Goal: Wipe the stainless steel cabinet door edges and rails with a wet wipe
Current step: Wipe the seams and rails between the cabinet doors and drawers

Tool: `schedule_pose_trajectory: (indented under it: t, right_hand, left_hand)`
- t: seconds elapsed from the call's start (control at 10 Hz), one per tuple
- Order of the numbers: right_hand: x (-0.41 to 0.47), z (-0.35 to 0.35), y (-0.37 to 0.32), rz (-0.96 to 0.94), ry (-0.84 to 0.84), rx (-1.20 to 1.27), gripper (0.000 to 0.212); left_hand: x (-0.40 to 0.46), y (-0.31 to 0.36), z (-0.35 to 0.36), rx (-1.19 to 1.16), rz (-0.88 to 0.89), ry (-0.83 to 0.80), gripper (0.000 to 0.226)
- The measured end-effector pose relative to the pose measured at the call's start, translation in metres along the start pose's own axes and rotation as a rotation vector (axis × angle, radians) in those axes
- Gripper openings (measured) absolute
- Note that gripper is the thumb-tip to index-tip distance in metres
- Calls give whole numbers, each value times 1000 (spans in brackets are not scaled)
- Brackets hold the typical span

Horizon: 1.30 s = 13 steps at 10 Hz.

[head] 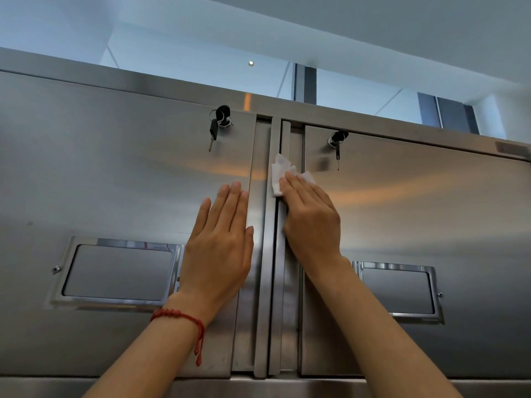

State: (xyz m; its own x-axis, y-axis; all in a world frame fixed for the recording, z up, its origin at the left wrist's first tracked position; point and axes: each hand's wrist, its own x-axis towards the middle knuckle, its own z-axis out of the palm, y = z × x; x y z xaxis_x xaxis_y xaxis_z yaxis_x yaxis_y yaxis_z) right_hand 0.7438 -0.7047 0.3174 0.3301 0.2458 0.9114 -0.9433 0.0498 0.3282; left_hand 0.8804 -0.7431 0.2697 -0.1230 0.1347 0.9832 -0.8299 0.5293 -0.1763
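Seen from below, a stainless steel cabinet fills the view, with a left door (115, 173) and a right door (416, 211) meeting at a narrow vertical rail (271, 254) in the middle; the left hand (221, 242) lies flat on the left door just beside its inner edge, fingers straight and close together, pointing up, holding nothing; a red string bracelet (184, 318) circles that wrist; the right hand (310, 222) presses a white wet wipe (280, 175) against the recessed strip between the rail and the right door's edge, fingers extended over the wipe, which crumples out above and beside the fingertips; the wipe sits about halfway between the doors' locks and their handles; each door has a lock near its top, the left with a dangling black-headed key (217, 124), the right with a key (337, 142) too; each door carries a recessed rectangular handle, left (117, 272) and right (398, 291); above the cabinet show a pale ceiling and glass panels.
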Motion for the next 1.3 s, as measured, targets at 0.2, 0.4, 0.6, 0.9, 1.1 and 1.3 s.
schedule_pose_trajectory:
  t: [0.2,0.4,0.6,0.9,1.1,1.3]
  right_hand:
    - [-2,0,2,-43,9,-30,42]
    - [9,1,8,-121,17,-73,38]
    - [3,1,11,-163,15,-93,37]
    - [9,1,13,-167,-12,-103,39]
    - [12,1,15,-172,-15,-84,40]
    - [11,1,14,-146,-15,-71,41]
  left_hand:
    - [0,0,0,12,3,6,54]
    - [0,0,1,11,-2,-3,54]
    - [0,0,1,10,-6,-15,55]
    - [0,0,0,9,-9,-11,55]
    - [0,0,0,10,-8,-17,55]
    - [0,0,0,15,-7,-16,55]
